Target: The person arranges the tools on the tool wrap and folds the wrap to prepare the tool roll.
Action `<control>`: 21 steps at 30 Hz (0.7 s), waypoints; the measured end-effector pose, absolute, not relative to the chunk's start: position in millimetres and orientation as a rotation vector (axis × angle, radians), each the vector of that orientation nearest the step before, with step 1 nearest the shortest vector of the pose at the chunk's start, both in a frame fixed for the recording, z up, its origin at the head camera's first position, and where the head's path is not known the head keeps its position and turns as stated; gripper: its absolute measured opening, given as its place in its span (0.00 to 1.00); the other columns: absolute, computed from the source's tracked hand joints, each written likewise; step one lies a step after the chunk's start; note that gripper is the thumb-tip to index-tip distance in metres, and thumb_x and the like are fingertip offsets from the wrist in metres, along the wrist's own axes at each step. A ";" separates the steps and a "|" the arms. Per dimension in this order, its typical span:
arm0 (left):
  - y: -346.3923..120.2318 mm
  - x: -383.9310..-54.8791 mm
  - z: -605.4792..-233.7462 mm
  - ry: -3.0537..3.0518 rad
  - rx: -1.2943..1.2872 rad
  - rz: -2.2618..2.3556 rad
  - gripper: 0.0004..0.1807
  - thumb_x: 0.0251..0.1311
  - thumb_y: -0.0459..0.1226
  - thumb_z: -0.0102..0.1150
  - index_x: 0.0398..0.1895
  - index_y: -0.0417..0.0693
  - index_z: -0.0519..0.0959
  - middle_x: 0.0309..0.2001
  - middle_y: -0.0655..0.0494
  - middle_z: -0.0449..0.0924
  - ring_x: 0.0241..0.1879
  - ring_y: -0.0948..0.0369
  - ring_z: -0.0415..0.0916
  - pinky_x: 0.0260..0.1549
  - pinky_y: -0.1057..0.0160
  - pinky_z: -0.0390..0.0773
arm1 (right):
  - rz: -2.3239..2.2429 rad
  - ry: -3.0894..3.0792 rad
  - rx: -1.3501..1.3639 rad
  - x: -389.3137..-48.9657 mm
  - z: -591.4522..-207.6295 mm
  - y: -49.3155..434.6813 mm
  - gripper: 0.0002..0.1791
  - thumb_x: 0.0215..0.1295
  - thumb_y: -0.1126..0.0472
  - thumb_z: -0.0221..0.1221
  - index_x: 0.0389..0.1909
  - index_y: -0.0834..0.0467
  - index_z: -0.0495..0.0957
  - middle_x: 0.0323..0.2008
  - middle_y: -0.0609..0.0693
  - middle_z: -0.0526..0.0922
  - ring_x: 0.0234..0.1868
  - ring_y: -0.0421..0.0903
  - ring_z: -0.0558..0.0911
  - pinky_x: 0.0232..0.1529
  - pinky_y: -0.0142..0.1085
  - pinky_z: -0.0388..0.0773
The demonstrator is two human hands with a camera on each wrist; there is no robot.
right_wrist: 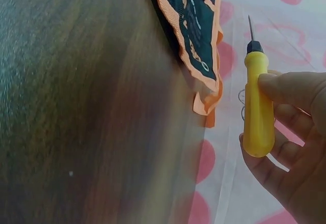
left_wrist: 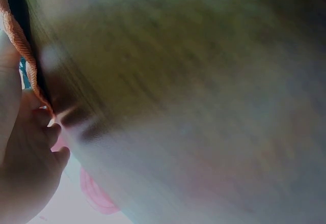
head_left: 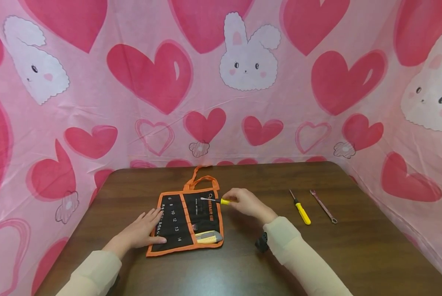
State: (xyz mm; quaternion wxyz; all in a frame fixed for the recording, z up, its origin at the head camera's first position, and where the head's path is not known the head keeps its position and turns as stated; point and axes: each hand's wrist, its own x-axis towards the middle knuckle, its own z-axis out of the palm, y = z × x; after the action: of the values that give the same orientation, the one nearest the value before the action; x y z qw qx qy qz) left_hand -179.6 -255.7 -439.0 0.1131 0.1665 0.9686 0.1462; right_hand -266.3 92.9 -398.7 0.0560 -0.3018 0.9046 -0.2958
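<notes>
A black tool pouch (head_left: 176,234) with orange trim and numbered pockets lies flat on the table. My left hand (head_left: 143,228) rests on its left side with the fingers spread. In my right hand (head_left: 245,202) a yellow screwdriver (right_wrist: 259,107) is gripped by the handle between thumb and fingers. Its metal tip points left, above the upper right part of the pouch in the head view. A yellow and grey utility knife (head_left: 208,237) sits in the lower right pocket. The left wrist view shows my left hand (left_wrist: 30,158) at the pouch's orange edge.
On the right of the brown table (head_left: 243,271) lie a second yellow screwdriver (head_left: 301,211) and a metal wrench (head_left: 322,206). Orange straps (head_left: 195,179) extend from the pouch's far edge. A pink heart-patterned cloth (head_left: 206,94) surrounds the table's back and sides.
</notes>
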 end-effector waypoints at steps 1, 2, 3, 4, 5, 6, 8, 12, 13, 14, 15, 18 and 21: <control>-255.7 -179.7 -439.1 2.843 0.490 0.428 0.56 0.45 0.64 0.58 0.67 0.32 0.56 0.67 0.35 0.51 0.67 0.41 0.44 0.62 0.41 0.43 | -0.890 2.743 -0.921 -266.3 -399.1 92.0 0.11 0.59 0.65 0.61 0.43 0.55 0.82 0.35 0.42 0.79 0.33 0.40 0.75 0.42 0.35 0.76; -255.8 -179.8 -439.2 2.845 0.491 0.426 0.56 0.45 0.64 0.58 0.67 0.32 0.56 0.67 0.35 0.51 0.67 0.40 0.44 0.62 0.41 0.43 | -0.889 2.737 -0.931 -266.2 -399.4 91.2 0.11 0.59 0.66 0.61 0.43 0.55 0.82 0.34 0.42 0.79 0.33 0.40 0.75 0.41 0.35 0.76; -255.9 -179.8 -439.1 2.846 0.494 0.426 0.56 0.45 0.64 0.58 0.67 0.32 0.56 0.67 0.35 0.51 0.67 0.40 0.44 0.62 0.41 0.44 | -0.886 2.733 -0.946 -265.9 -399.6 90.5 0.11 0.59 0.66 0.61 0.43 0.55 0.82 0.34 0.42 0.79 0.32 0.40 0.75 0.41 0.35 0.76; -255.9 -179.8 -439.1 2.847 0.496 0.426 0.56 0.45 0.64 0.58 0.66 0.32 0.56 0.67 0.35 0.51 0.67 0.40 0.44 0.62 0.41 0.44 | -0.880 2.732 -0.961 -265.7 -400.0 89.7 0.11 0.59 0.66 0.61 0.43 0.55 0.82 0.34 0.42 0.79 0.32 0.40 0.75 0.40 0.34 0.76; -256.0 -179.9 -439.0 2.847 0.498 0.427 0.56 0.45 0.64 0.58 0.66 0.32 0.56 0.67 0.35 0.52 0.67 0.40 0.44 0.62 0.41 0.44 | -0.878 2.729 -0.975 -265.5 -400.6 88.8 0.11 0.59 0.66 0.61 0.42 0.56 0.82 0.34 0.42 0.79 0.32 0.39 0.75 0.39 0.33 0.76; -256.1 -179.8 -438.9 2.847 0.500 0.430 0.56 0.45 0.64 0.58 0.66 0.32 0.56 0.67 0.35 0.52 0.66 0.40 0.44 0.62 0.41 0.44 | -0.888 2.720 -0.991 -265.0 -401.0 88.1 0.11 0.58 0.66 0.61 0.42 0.56 0.82 0.33 0.42 0.79 0.31 0.40 0.74 0.39 0.34 0.76; -256.4 -179.8 -439.0 2.846 0.504 0.433 0.55 0.45 0.64 0.58 0.66 0.31 0.57 0.67 0.34 0.52 0.66 0.40 0.45 0.62 0.41 0.44 | -0.917 2.694 -1.014 -264.3 -402.2 86.6 0.10 0.58 0.66 0.61 0.42 0.57 0.82 0.33 0.43 0.79 0.31 0.40 0.75 0.38 0.34 0.76; -256.5 -180.0 -439.1 2.844 0.501 0.436 0.55 0.45 0.64 0.58 0.66 0.31 0.57 0.67 0.35 0.52 0.66 0.40 0.45 0.62 0.41 0.44 | -0.983 2.635 -0.995 -264.6 -406.7 83.3 0.10 0.59 0.65 0.61 0.42 0.57 0.81 0.34 0.43 0.80 0.32 0.40 0.75 0.39 0.33 0.76; -256.4 -180.1 -439.1 2.843 0.499 0.436 0.55 0.45 0.64 0.58 0.66 0.32 0.57 0.67 0.35 0.52 0.66 0.40 0.45 0.62 0.41 0.44 | -0.995 2.623 -0.981 -265.2 -408.0 82.5 0.10 0.59 0.65 0.61 0.42 0.57 0.81 0.34 0.44 0.80 0.33 0.40 0.76 0.40 0.34 0.76; -256.3 -180.2 -439.1 2.843 0.498 0.434 0.55 0.45 0.64 0.58 0.66 0.32 0.56 0.67 0.35 0.52 0.66 0.40 0.44 0.62 0.41 0.44 | -1.004 2.612 -0.970 -265.6 -409.3 81.7 0.10 0.59 0.65 0.61 0.42 0.57 0.81 0.35 0.44 0.80 0.33 0.40 0.76 0.40 0.34 0.76; -256.2 -180.1 -439.0 2.843 0.496 0.434 0.55 0.45 0.64 0.58 0.66 0.32 0.56 0.67 0.35 0.52 0.66 0.40 0.44 0.62 0.41 0.44 | -1.009 2.603 -0.957 -266.1 -410.6 80.9 0.10 0.59 0.64 0.61 0.43 0.56 0.81 0.36 0.44 0.80 0.34 0.40 0.76 0.41 0.34 0.76; -255.8 -180.0 -438.6 2.842 0.493 0.434 0.55 0.45 0.64 0.58 0.66 0.32 0.56 0.67 0.35 0.52 0.66 0.40 0.44 0.62 0.41 0.44 | -1.020 2.576 -0.934 -267.2 -413.6 78.6 0.11 0.59 0.64 0.61 0.43 0.58 0.81 0.38 0.45 0.81 0.35 0.41 0.76 0.42 0.36 0.76; -255.5 -179.8 -438.2 2.844 0.490 0.430 0.55 0.45 0.64 0.58 0.66 0.32 0.56 0.67 0.35 0.52 0.67 0.41 0.44 0.62 0.41 0.44 | -1.019 2.555 -0.919 -267.6 -415.8 75.9 0.12 0.60 0.64 0.61 0.45 0.59 0.81 0.40 0.47 0.81 0.37 0.42 0.77 0.44 0.38 0.76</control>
State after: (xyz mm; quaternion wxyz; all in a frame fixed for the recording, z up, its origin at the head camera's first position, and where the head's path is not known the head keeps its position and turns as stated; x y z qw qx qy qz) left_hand -179.8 -255.5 -438.2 0.1115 0.1669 0.9686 0.1465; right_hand -267.6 75.9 -415.8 0.1206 -0.3145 0.8745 -0.3489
